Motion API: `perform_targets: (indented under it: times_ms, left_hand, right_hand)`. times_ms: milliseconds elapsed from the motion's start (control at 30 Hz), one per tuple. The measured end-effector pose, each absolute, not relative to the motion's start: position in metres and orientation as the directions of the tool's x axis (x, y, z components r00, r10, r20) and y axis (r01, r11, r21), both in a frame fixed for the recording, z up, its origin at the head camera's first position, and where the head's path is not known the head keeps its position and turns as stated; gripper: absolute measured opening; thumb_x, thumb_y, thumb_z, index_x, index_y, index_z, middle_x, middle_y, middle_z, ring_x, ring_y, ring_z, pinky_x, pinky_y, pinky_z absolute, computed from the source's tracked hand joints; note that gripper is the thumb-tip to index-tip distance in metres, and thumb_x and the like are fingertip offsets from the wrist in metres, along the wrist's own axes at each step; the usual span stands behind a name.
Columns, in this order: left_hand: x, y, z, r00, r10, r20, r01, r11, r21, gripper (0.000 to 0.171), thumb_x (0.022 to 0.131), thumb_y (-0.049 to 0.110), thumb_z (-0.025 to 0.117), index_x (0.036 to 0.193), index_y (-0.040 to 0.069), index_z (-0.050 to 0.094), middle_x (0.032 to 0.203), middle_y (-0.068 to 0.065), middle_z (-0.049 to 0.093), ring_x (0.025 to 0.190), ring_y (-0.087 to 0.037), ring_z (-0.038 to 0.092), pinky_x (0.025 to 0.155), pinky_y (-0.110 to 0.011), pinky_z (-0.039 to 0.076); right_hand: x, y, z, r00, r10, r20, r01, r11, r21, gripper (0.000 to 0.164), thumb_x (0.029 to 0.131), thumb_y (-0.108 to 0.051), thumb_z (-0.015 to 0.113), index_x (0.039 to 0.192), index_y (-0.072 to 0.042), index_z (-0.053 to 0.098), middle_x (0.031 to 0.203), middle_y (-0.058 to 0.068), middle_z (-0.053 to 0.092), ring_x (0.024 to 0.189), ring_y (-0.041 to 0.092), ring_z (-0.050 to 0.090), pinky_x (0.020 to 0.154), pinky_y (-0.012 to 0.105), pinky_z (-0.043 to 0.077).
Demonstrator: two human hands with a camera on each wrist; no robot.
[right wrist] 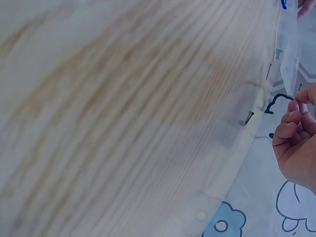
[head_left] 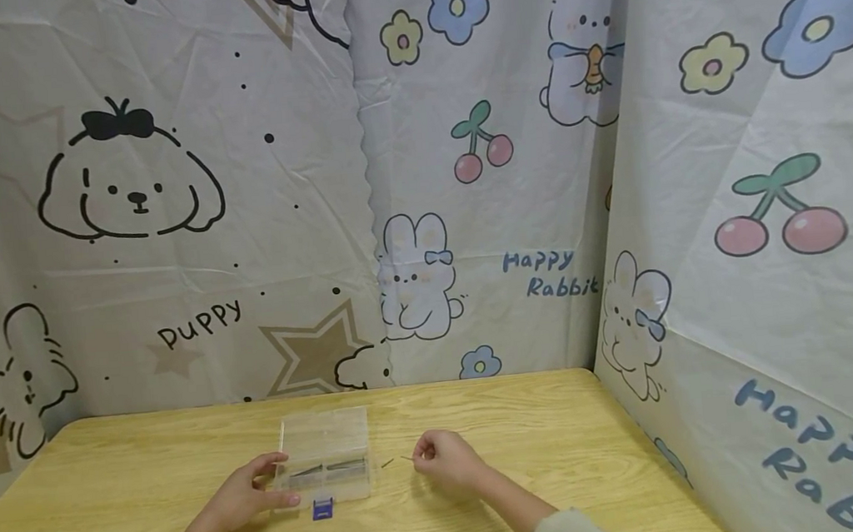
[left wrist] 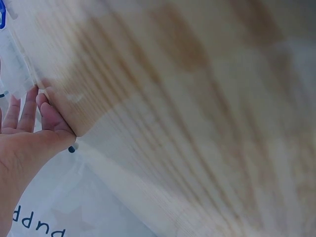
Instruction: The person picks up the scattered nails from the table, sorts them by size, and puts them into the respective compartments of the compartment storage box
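Observation:
A clear plastic box (head_left: pixel 331 492) with a blue latch (head_left: pixel 323 509) stands on the table, its lid (head_left: pixel 324 434) raised at the back. Dark thin nails (head_left: pixel 346 465) lie in its compartments. My left hand (head_left: pixel 252 490) grips the box's left side, thumb at the front and fingers behind; the left wrist view shows the same hand (left wrist: pixel 29 133) at the box edge. Right of the box, my right hand (head_left: pixel 448 462) pinches a thin nail (head_left: pixel 407 458) between thumb and forefinger. Another nail (head_left: pixel 387 463) lies on the tabletop between box and hand.
The wood-grain table (head_left: pixel 149 463) reaches back to a printed curtain (head_left: pixel 172 278). A second curtain panel (head_left: pixel 761 315) hangs along the right side. In the right wrist view, a nail (right wrist: pixel 249 118) lies on the wood close to the box.

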State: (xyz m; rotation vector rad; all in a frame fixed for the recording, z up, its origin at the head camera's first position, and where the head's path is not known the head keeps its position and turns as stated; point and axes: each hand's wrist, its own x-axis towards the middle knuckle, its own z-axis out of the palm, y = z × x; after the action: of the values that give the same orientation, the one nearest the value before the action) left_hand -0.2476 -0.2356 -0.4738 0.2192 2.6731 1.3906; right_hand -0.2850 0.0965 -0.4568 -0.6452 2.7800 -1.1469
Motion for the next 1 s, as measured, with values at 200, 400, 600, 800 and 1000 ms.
perform_targets:
  times_ms: [200, 400, 600, 800, 1000]
  left_hand:
    - [-0.247, -0.235, -0.473, -0.983, 0.181, -0.04, 0.071, 0.566, 0.821, 0.073, 0.076, 0.03, 0.078, 0.133, 0.0, 0.044, 0.129, -0.033, 0.047, 0.107, -0.044, 0.053, 0.086, -0.052, 0.048]
    - [-0.247, -0.235, -0.473, -0.983, 0.177, -0.039, 0.07, 0.572, 0.817, 0.072, 0.076, 0.029, 0.078, 0.133, 0.0, 0.044, 0.129, -0.032, 0.047, 0.108, -0.044, 0.053, 0.087, -0.052, 0.048]
    - [-0.248, -0.235, -0.473, -0.983, 0.177, -0.046, 0.065, 0.575, 0.815, 0.072, 0.076, 0.03, 0.077, 0.133, 0.001, 0.044, 0.13, -0.032, 0.047, 0.11, -0.047, 0.051, 0.088, -0.054, 0.047]
    - [-0.248, -0.236, -0.473, -0.982, 0.183, -0.052, 0.064, 0.572, 0.818, 0.072, 0.077, 0.03, 0.077, 0.134, 0.0, 0.043, 0.131, -0.033, 0.046, 0.111, -0.05, 0.049, 0.089, -0.055, 0.046]
    - [-0.247, -0.236, -0.473, -0.982, 0.183, -0.048, 0.067, 0.576, 0.815, 0.073, 0.076, 0.03, 0.077, 0.134, 0.0, 0.044, 0.131, -0.033, 0.045, 0.112, -0.049, 0.049, 0.09, -0.055, 0.046]
  right_hand:
    - [-0.285, 0.085, -0.458, -0.909, -0.409, 0.078, -0.345, 0.634, -0.692, 0.004, 0.083, -0.011, 0.062, 0.082, -0.007, 0.062, 0.072, -0.004, 0.052, 0.064, 0.006, 0.044, 0.054, 0.017, 0.039]
    - [-0.286, 0.076, -0.459, -0.895, -0.439, 0.08, -0.37, 0.628, -0.684, 0.004, 0.082, -0.011, 0.062, 0.082, -0.007, 0.063, 0.07, -0.007, 0.051, 0.063, 0.004, 0.043, 0.054, 0.016, 0.038]
    - [-0.285, 0.068, -0.459, -0.885, -0.459, 0.076, -0.38, 0.618, -0.688, 0.004, 0.083, -0.011, 0.063, 0.082, -0.007, 0.063, 0.069, -0.007, 0.05, 0.061, 0.003, 0.043, 0.053, 0.016, 0.037]
    - [-0.282, 0.058, -0.457, -0.876, -0.479, 0.064, -0.388, 0.618, -0.683, 0.004, 0.082, -0.012, 0.064, 0.082, -0.008, 0.064, 0.07, -0.008, 0.051, 0.063, 0.002, 0.044, 0.057, 0.016, 0.04]
    - [-0.278, 0.051, -0.456, -0.871, -0.487, 0.061, -0.398, 0.628, -0.669, 0.004, 0.083, -0.013, 0.064, 0.082, -0.009, 0.063, 0.07, -0.009, 0.051, 0.063, 0.001, 0.043, 0.057, 0.017, 0.04]
